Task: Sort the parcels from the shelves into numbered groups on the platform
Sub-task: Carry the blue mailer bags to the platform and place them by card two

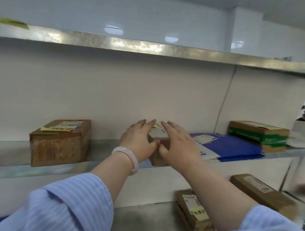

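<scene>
Where the middle metal shelf (6,153) runs across the wall, a small brown cardboard box (158,160) with a white label sits at its front edge, about midway along. The left hand (139,139), a pale bangle (127,158) on its wrist, and the right hand (178,143) lie over it side by side, fingers straight and slightly spread across the top, thumbs down at the front face; whether they press on it I cannot tell. Toward the shelf's left end stands a larger worn cardboard box (58,145) with a yellow note. To the right lie a blue and white mailer bag (226,146) and a green-taped carton (257,135). On the lower shelf (141,221), toward its right end, are stacked flat brown parcels (193,216) and a long brown box (261,191).
</scene>
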Demonstrator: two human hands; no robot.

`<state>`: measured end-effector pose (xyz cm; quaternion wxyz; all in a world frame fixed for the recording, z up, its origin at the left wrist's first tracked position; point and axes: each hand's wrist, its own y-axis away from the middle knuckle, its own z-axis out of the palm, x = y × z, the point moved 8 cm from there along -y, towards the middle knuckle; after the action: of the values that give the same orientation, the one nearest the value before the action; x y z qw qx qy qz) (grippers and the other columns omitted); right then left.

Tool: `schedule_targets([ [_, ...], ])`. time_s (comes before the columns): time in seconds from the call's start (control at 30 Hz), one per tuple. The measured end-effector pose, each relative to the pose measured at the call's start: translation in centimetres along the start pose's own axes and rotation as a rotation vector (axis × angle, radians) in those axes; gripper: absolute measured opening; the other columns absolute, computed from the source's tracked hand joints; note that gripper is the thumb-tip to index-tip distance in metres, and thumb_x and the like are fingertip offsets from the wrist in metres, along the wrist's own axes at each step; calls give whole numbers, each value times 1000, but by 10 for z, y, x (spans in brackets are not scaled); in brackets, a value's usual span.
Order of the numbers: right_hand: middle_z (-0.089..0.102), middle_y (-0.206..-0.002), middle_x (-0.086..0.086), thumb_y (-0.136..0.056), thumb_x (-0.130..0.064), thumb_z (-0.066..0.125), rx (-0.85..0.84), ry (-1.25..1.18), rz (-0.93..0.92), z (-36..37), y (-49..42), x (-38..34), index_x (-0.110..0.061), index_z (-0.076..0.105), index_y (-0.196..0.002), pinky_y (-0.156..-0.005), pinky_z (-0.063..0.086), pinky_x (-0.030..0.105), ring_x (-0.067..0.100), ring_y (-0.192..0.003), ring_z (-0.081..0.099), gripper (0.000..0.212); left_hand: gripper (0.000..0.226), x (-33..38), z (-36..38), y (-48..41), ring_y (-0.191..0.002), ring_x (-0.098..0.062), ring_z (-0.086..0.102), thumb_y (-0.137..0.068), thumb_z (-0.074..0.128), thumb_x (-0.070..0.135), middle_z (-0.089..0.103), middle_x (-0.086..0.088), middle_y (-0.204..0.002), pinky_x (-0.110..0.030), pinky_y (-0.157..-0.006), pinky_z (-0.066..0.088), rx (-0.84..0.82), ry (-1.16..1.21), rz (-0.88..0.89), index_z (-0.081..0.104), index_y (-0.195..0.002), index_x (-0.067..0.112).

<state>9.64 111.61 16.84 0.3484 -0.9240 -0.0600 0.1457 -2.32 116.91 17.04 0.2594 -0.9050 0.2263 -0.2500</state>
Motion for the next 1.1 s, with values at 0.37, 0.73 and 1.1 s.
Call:
schedule_targets([
  [0.37,23,-158,-3,-93,-44,46,-76,148,305,-29,17,152,-28,20,-151,-117,23,39,18,-145,20,65,62,126,70,-18,-143,-14,19,-93,54,36,25,2,-155,-31,-119,17,-113,237,173,28,-149,32],
  [0.73,39,-146,10,-97,-47,36,-299,170,577,-36,-14,369,-17,30,-147,-104,39,41,32,-131,39,59,51,113,184,-72,-138,-24,35,-101,35,32,32,-7,-154,-31,-110,30,-366,-71,-386,29,-149,14],
  [1.1,58,-99,10,-90,-30,61,-534,-119,646,-23,-32,410,-3,55,-119,-91,52,36,28,-97,57,40,46,99,183,-74,-124,-26,52,-95,51,27,51,-12,-138,-28,-98,41,-373,-184,-629,49,-135,5],
])
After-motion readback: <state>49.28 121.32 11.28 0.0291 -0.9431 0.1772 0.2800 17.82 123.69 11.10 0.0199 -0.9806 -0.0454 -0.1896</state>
